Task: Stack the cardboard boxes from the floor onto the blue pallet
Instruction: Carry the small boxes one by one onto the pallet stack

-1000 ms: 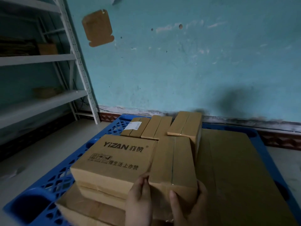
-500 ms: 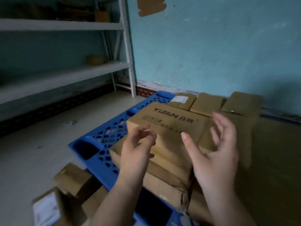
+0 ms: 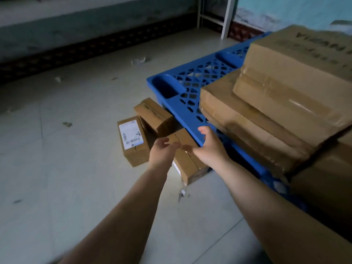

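Note:
Three small cardboard boxes lie on the floor by the corner of the blue pallet. One with a white label is on the left, a tilted one leans against the pallet, and a third lies nearest me. My left hand and my right hand hover open just above the nearest box, fingers spread, holding nothing. On the pallet, a printed box rests on a wider flat box.
White shelf legs stand at the far wall behind the pallet. Small scraps of paper litter the pale tiled floor. A dark patterned skirting runs along the left wall.
Both hands have let go of the box set on the pallet and swung left and down toward the boxes on the floor. The view has turned from the pallet's top to the floor.

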Demonstrator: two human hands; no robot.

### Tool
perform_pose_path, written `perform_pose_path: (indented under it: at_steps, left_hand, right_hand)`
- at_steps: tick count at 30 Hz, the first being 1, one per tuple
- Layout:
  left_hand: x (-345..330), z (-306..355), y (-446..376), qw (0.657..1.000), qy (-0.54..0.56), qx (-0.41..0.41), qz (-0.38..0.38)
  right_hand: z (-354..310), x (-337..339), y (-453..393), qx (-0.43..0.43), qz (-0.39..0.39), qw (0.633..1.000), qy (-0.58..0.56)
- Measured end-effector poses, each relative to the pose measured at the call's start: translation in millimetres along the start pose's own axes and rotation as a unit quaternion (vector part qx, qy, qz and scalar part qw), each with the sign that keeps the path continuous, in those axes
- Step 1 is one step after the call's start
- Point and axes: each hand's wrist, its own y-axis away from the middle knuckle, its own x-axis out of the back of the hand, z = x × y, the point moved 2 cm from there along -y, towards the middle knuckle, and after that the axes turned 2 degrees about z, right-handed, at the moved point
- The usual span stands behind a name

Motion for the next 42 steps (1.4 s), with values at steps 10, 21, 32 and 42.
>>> perform_pose_path:
  at_steps: [10,21,32,42]
  left_hand:
    - [-24,-89,-36,0.972,-0.071,0.212,-0.067]
    - [-13,-71,-30,0.983,0.029,0.183,0.014]
    - [33,96,17,0.992,0.043,-0.074,0.09]
    - [-29,292,137,0.94,0.095,-0.326,-0.042]
  right_hand:
    - [83,-29,-19,-0.162,-0.111,0.969,0.147]
    - [66,-54,-9,-0.16,-0.058,0.985,-0.033]
    - [-96,13,11,0.026,0.105,0.979,-0.175]
    - [-217,210,54,0.19,0.302,0.889,-0.289]
